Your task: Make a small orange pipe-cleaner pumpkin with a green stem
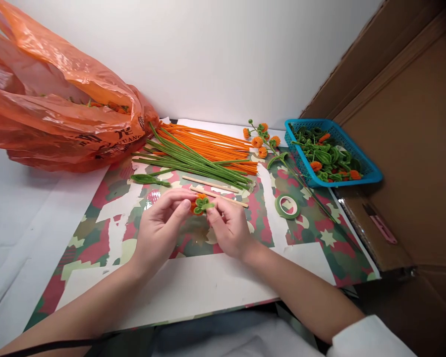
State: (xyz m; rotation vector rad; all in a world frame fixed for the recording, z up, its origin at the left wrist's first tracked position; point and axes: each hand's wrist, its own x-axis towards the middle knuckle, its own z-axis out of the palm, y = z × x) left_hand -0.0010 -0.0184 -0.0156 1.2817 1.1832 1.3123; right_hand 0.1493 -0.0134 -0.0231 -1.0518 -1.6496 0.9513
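Between my two hands is a small orange pipe-cleaner flower [200, 204] with a green looped base turned toward me. My left hand [166, 215] closes its fingertips on the flower's left side. With thumb and forefinger, my right hand [227, 223] pinches the green part on the right side. Just beyond the hands lie two thin wooden sticks [210, 184]. Behind them are a bundle of green pipe cleaners [196, 161] and a bundle of orange pipe cleaners [211, 141]. A green pipe-cleaner leaf [148, 179] lies to the left.
An orange plastic bag [70, 124] bulges at the back left. At right are a blue basket [338, 183] of green and orange pieces, a finished flower stem [301, 181], a roll of green tape [287, 206] and a pink cutter [382, 228]. Cardboard [401, 124] walls the right side.
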